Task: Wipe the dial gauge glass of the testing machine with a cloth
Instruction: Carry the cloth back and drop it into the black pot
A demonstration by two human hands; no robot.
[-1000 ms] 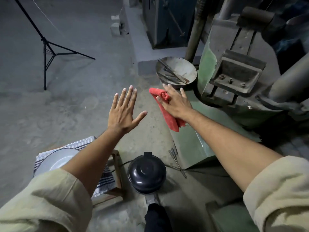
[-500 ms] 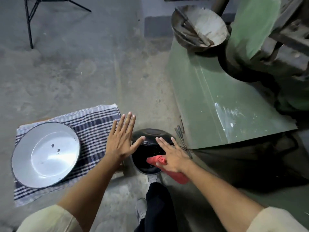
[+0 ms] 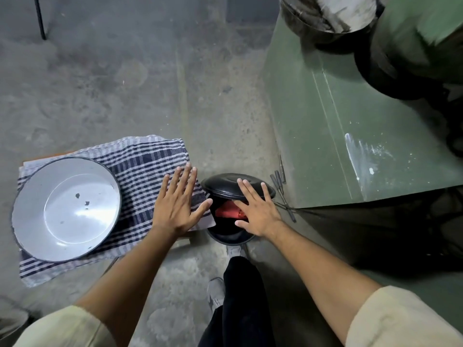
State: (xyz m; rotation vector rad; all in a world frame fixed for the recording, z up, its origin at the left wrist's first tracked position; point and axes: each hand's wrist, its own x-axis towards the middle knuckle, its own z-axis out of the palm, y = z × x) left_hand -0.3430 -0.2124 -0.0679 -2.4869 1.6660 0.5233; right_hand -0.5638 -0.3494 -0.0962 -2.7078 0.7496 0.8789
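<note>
The red cloth (image 3: 229, 211) lies inside a small black pedal bin (image 3: 233, 237) whose lid (image 3: 225, 186) is tipped up. My right hand (image 3: 258, 209) hovers flat over the bin's mouth with fingers spread, partly covering the cloth and gripping nothing that I can see. My left hand (image 3: 179, 206) is open with fingers together, held over the edge of a striped towel just left of the bin. The green body of the testing machine (image 3: 338, 134) fills the right side. Its dial gauge is not in view.
A white enamel basin (image 3: 65, 209) sits on the blue-and-white striped towel (image 3: 145, 161) at the left. Several metal rods (image 3: 278, 179) lie on the floor by the machine's base. A metal bowl (image 3: 325, 18) is at the top. My foot (image 3: 235, 249) is at the bin's base.
My view dropped from the machine to the floor. My right hand carried the red cloth down to the bin; the lid has opened and the cloth now lies inside.
</note>
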